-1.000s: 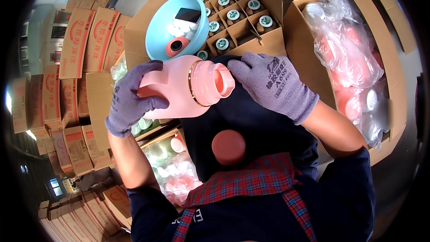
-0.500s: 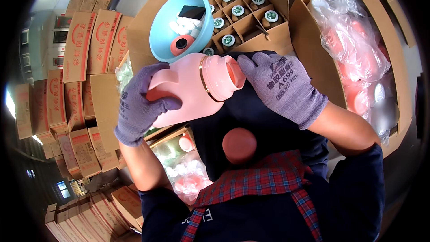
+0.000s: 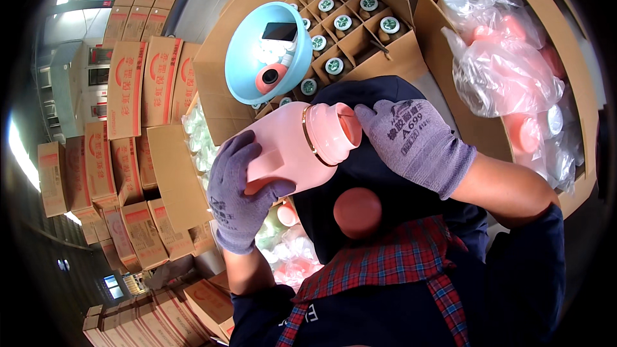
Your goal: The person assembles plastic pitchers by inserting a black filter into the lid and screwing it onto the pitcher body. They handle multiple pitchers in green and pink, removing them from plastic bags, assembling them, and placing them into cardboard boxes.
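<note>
A pink plastic jug [image 3: 279,141] with a gold band round its neck lies tilted over my lap, its open mouth to the right. My left hand [image 3: 241,196], in a purple-grey glove, is closed round its handle side. At the mouth, my gloved right hand [image 3: 414,144] has its fingers curled, the tips touching or just beside the rim. Whatever those tips pinch is hidden. A round pink lid [image 3: 357,213] rests on my dark apron below the jug.
A light blue bowl [image 3: 236,67] holds a black phone [image 3: 280,31], white pieces and a pink ring-shaped part [image 3: 270,78]. It sits on a divided carton [image 3: 408,51] of bottles with green-and-white tops. At right, another carton [image 3: 565,183] contains bagged pink jugs [image 3: 504,80]. Stacked cartons [image 3: 125,90] stand left.
The view has shifted, so most things sit lower and further right. The jug's mouth is turned slightly more toward me. Both hands keep their places at handle and mouth.
</note>
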Tool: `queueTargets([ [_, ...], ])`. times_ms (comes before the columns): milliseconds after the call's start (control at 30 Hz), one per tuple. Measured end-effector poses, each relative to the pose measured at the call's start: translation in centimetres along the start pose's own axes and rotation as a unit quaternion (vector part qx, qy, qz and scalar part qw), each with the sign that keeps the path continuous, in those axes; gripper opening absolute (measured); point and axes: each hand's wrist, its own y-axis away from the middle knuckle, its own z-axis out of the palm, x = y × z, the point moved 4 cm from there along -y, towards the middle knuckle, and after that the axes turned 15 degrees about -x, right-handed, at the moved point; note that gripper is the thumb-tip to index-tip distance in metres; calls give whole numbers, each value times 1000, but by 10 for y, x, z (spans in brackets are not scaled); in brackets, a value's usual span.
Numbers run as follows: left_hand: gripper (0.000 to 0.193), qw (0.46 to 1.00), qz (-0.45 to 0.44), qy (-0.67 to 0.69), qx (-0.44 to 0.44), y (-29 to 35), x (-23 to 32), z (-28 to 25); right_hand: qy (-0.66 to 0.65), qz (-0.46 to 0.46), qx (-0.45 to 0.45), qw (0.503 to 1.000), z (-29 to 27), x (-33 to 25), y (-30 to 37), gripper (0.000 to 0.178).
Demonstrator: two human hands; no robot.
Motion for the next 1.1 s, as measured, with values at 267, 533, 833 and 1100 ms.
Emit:
queueTargets([
  [267,69,1000,-11,19,-2,6,-1,3,57,-7,5,998,-4,0,7,34],
  [533,72,996,-46,70,-20,-7,-9,-4,210,-43,145,966,3,6,0,24],
  [833,72,1000,-22,3,16,4,4,4,93,-2,44,995,5,3,3,31],
  [1100,70,993,8,-87,77,36,22,27,-22,-3,-17,1000,11,5,12,22],
])
